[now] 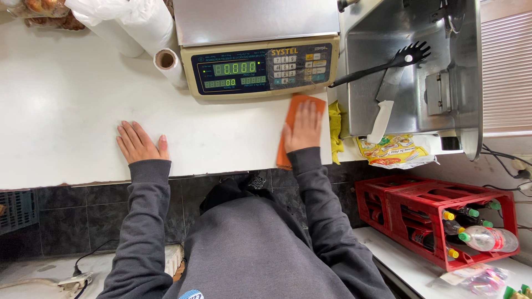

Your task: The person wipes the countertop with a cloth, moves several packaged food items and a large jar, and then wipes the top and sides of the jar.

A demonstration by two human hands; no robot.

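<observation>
Orange cloth (292, 119) under right hand (303, 128), scale (260, 69) just beyond.

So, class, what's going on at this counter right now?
A person in a grey sweatshirt leans over a white counter. The right hand lies flat on an orange cloth in front of a scale. The left hand rests palm down on the bare counter. A yellow cloth lies beside the orange one, next to a steel slicer.
</observation>
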